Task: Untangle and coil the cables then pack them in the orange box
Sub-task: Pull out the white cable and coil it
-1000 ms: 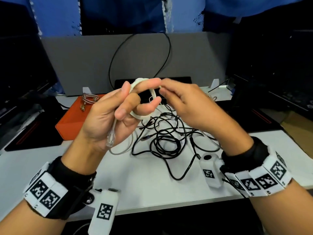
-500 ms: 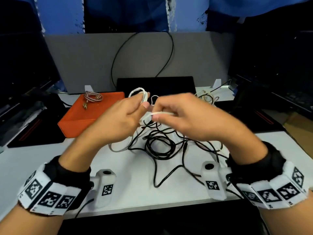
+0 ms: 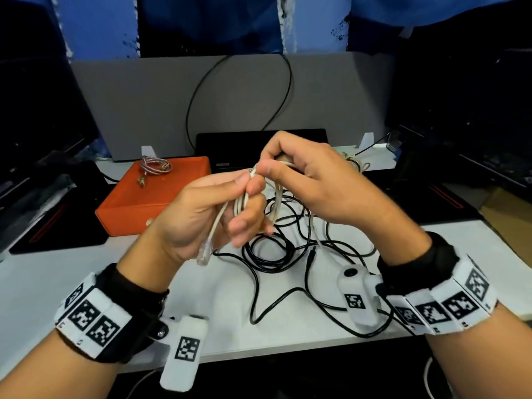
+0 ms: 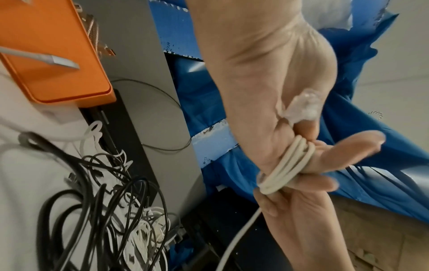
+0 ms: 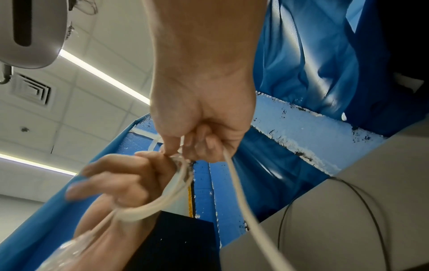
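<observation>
My left hand (image 3: pixel 230 205) grips a small coil of white cable (image 3: pixel 240 204), several loops wrapped round its fingers (image 4: pixel 287 165). A clear plug (image 3: pixel 205 253) dangles below the palm. My right hand (image 3: pixel 290 171) pinches the free run of the same white cable (image 5: pixel 234 176) just above the coil, touching the left fingers. Both hands hover over a tangle of black cables (image 3: pixel 276 243) on the white table (image 3: pixel 57 283). The orange box (image 3: pixel 149 197) lies closed at the back left, with a coiled braided cable (image 3: pixel 155 167) on its lid.
A grey partition (image 3: pixel 230 96) with a black cable looped on it stands behind. A black flat device (image 3: pixel 259 139) sits behind the tangle. More white cables (image 4: pixel 144 234) lie mixed in the pile. Dark trays flank the table on both sides.
Both hands rose and drew together again. The left palm has turned toward me with more loops on its fingers and the plug hanging down; the right hand moved from beside the coil to above it.
</observation>
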The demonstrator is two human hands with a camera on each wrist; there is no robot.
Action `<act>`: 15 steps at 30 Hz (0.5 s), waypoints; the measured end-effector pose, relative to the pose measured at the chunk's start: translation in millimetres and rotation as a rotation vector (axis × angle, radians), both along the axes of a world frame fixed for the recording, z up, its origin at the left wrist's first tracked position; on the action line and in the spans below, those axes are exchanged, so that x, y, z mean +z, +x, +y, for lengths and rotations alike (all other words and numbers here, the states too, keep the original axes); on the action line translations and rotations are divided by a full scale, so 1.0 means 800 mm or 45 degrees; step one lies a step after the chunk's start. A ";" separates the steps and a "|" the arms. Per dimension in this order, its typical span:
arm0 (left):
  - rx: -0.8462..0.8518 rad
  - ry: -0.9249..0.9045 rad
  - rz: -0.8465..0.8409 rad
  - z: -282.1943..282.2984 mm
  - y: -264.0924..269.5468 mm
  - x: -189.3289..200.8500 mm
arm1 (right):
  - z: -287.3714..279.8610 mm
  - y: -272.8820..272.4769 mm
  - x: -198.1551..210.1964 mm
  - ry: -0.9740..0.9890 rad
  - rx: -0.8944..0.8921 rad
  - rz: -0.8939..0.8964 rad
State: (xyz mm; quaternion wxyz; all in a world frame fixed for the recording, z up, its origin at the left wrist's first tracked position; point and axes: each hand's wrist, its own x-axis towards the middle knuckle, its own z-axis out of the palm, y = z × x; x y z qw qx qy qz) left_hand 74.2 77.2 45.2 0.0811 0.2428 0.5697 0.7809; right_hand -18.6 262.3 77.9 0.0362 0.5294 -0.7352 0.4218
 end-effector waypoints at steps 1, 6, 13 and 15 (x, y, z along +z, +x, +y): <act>-0.043 -0.001 0.002 0.001 0.001 -0.001 | 0.004 0.000 0.002 0.010 0.046 -0.031; -0.014 0.168 0.027 0.010 0.007 0.010 | 0.005 -0.005 0.003 -0.104 0.252 -0.260; 0.385 0.698 0.052 -0.009 0.005 0.032 | -0.015 -0.015 -0.020 -0.098 -0.087 -0.185; 0.429 0.797 0.116 -0.011 0.004 0.034 | -0.023 -0.009 -0.030 0.133 -0.129 -0.113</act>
